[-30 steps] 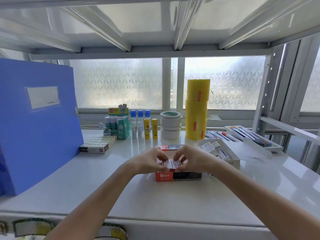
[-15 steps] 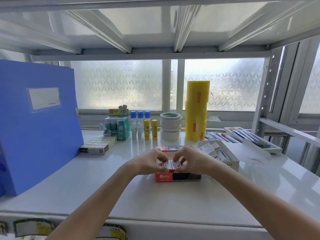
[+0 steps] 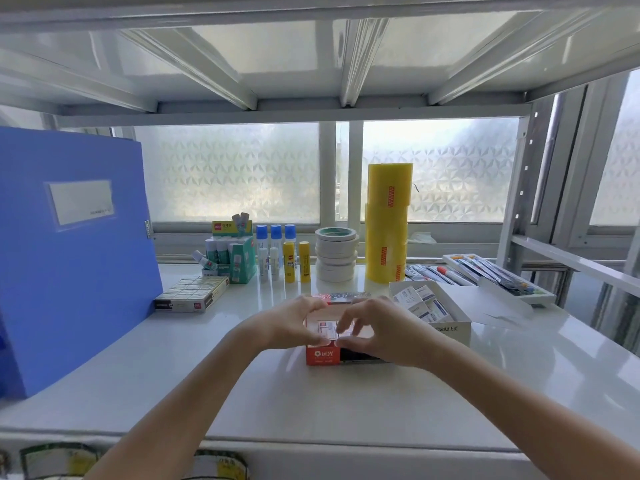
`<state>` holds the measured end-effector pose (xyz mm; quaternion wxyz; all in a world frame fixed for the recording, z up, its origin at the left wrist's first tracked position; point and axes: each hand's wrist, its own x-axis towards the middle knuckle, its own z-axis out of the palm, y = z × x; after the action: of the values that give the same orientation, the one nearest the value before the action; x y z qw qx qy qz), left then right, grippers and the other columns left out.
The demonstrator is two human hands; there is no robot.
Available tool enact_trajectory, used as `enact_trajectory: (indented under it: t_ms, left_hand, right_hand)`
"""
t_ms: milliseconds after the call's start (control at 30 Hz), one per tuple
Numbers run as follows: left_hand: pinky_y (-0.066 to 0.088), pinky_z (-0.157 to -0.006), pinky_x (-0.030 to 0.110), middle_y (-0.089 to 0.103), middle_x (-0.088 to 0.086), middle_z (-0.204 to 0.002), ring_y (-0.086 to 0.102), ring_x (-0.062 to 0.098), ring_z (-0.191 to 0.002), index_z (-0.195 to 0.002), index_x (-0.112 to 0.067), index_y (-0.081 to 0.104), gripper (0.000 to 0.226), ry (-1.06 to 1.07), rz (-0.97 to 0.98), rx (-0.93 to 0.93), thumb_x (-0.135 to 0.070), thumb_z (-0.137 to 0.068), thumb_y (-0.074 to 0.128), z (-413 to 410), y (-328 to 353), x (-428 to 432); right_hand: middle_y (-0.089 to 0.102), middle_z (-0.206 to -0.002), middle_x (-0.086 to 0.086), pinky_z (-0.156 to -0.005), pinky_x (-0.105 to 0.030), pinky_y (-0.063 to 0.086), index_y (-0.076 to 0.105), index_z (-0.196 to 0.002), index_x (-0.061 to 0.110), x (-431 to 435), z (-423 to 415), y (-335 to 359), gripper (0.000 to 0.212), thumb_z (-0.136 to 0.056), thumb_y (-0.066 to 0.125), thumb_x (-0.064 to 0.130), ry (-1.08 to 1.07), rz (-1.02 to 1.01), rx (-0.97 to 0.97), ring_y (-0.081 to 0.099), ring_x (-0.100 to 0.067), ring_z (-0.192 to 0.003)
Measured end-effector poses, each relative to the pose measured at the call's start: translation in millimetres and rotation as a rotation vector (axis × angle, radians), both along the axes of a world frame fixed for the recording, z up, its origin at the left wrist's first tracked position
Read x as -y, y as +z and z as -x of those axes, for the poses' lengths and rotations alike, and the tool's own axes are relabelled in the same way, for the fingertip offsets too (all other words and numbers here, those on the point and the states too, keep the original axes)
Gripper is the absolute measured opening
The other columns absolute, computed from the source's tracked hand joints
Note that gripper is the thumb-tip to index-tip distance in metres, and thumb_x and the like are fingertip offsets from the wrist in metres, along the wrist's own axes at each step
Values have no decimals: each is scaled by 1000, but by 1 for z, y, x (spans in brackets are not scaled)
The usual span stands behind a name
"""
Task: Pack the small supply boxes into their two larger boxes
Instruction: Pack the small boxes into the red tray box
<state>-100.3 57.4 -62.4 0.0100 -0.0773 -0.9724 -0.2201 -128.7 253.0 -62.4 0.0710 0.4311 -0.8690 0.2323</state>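
Over the middle of the white bench [image 3: 346,403], my left hand [image 3: 291,323] steadies the red carton [image 3: 320,356] while my right hand [image 3: 375,329] pinches a small supply box [image 3: 327,329] down into it, so the row seats flush. Beside it the white carton [image 3: 450,327] sits open, already holding small boxes. Compared with a second ago, my right fingers have lifted and spread; the left grip is still closed on the carton's edge.

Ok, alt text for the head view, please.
Both hands, left hand and right hand, press small boxes into an open red box on a white shelf. An open white box of small boxes sits beside it.
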Motion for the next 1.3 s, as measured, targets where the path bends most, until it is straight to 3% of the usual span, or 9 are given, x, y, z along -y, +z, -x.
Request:
enact_trajectory:
  t_ms: [100,233,567,733,833,933,1100,1300]
  left_hand:
    - [29,-113,32,33,3,-156,36,20,-140,-147,-15,35,72,18,50,46,-35,-85,67,-2,2,2]
    - [27,-115,33,30,2,-158,33,20,-142,-148,-17,36,70,44,73,66,-34,-87,65,-4,4,6]
    - [26,-116,33,30,1,-158,32,19,-142,-147,-18,36,71,51,21,90,-34,-86,67,-4,2,22]
    - [35,-112,35,44,4,-149,42,20,-133,-143,-17,44,70,39,4,72,-34,-81,72,-1,3,19]
    - [44,-104,37,54,7,-134,51,22,-120,-132,-15,54,57,53,15,75,-32,-81,72,2,4,16]
    - [42,-104,42,55,4,-130,49,22,-119,-128,-17,59,52,66,96,59,-37,-82,69,4,4,14]
    - [37,-106,45,55,5,-128,45,22,-118,-125,-19,62,51,70,139,33,-42,-80,69,8,3,12]
    - [41,-103,42,56,4,-127,49,21,-115,-125,-16,63,54,47,60,-4,-43,-78,71,10,-4,12]
  right_hand:
    - [72,-89,4,-77,-36,57,73,-88,27,3,-10,-10,10,-78,71,29,1,3,11,67,-11,-80]
    - [76,-87,-1,-77,-34,57,77,-88,20,12,-14,-15,14,-78,71,14,7,106,16,68,-15,-77]
    - [77,-83,0,-76,-32,58,78,-87,21,29,-14,-22,15,-78,69,14,26,153,30,67,-14,-73]
    - [75,-93,-1,-80,-22,56,74,-98,13,20,-1,-1,17,-82,70,18,13,252,77,67,-10,-82]
    - [69,-113,-4,-85,-16,46,64,-118,10,13,23,13,46,-76,77,23,-31,32,68,60,-11,-96]
    - [62,-124,-5,-91,-22,44,57,-127,10,16,35,13,60,-74,78,26,-59,-186,170,57,-17,-109]
    - [65,-118,-5,-88,-26,47,61,-122,11,26,41,7,49,-78,74,28,-53,-259,212,58,-20,-106]
    - [67,-100,-5,-69,-22,43,68,-108,11,25,43,7,37,-76,75,28,-44,-239,182,56,-15,-83]
